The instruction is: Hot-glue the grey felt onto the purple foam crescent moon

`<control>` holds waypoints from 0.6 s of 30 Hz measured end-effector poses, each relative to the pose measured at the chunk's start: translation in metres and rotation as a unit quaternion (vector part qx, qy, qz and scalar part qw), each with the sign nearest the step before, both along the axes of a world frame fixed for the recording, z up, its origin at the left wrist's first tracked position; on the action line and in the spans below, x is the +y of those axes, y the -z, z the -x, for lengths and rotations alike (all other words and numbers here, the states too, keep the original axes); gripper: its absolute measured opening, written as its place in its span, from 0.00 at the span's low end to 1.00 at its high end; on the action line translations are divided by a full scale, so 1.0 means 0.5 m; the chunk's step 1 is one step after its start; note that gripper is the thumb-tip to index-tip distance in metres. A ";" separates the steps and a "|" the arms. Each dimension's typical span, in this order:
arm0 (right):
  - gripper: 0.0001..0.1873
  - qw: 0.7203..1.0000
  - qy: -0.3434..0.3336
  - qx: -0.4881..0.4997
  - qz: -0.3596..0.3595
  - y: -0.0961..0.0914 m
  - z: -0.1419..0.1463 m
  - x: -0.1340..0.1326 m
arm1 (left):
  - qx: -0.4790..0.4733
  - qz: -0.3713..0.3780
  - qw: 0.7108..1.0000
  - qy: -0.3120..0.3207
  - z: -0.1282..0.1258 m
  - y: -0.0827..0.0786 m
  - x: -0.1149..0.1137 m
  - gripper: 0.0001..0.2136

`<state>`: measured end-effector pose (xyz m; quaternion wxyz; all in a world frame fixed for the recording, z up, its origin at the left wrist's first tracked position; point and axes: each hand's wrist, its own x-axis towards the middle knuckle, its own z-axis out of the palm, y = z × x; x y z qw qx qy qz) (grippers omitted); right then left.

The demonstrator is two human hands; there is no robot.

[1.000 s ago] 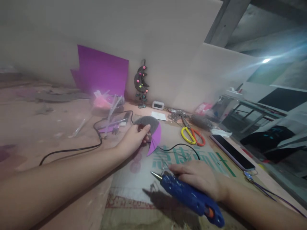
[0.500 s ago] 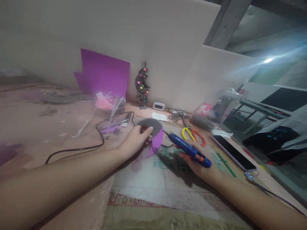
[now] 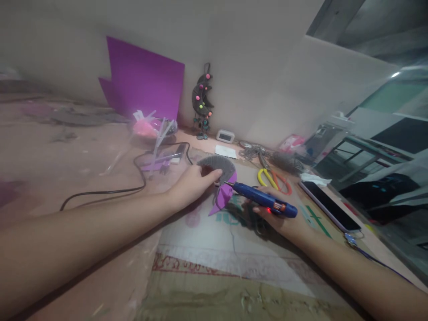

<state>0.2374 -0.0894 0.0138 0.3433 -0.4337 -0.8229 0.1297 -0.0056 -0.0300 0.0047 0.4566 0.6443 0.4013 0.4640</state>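
My left hand grips a crescent-shaped piece, its upper part wrapped in grey yarn and its lower tip bare purple. Thumb and fingers close on its inner edge. In my right hand is a blue hot glue gun, a small red light glowing on its side. The gun's nozzle points left and lies at the crescent, by the border of grey and purple; whether it touches cannot be made out. Under both hands lies a printed sheet on the table.
Yellow-and-orange-handled pliers and a phone lie to the right. Behind are a decorated moon hanging, a small white clock and purple sheets. A black cord runs across the left; clear sticks lie near it.
The glue gun's nozzle has moved from beside the crescent's right edge to over its surface, and the gun lies more level. The camera view has shifted, and my left hand keeps its grip.
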 end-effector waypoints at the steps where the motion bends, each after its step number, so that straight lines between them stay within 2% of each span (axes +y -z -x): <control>1: 0.08 1.000 0.003 -0.006 -0.001 0.001 -0.001 0.001 | -0.003 0.003 1.000 -0.002 0.000 -0.001 0.000 0.09; 8: 0.11 0.998 -0.008 -0.047 -0.050 -0.001 -0.004 0.008 | -0.008 0.016 1.000 0.001 0.001 0.000 -0.003 0.10; 13: 0.11 0.998 -0.024 -0.060 -0.023 -0.003 -0.003 0.006 | -0.004 0.001 1.000 0.000 0.001 0.007 0.002 0.11; 18: 0.10 0.995 -0.038 -0.083 -0.030 -0.006 0.000 0.006 | -0.009 -0.002 1.000 0.000 0.000 0.006 0.004 0.09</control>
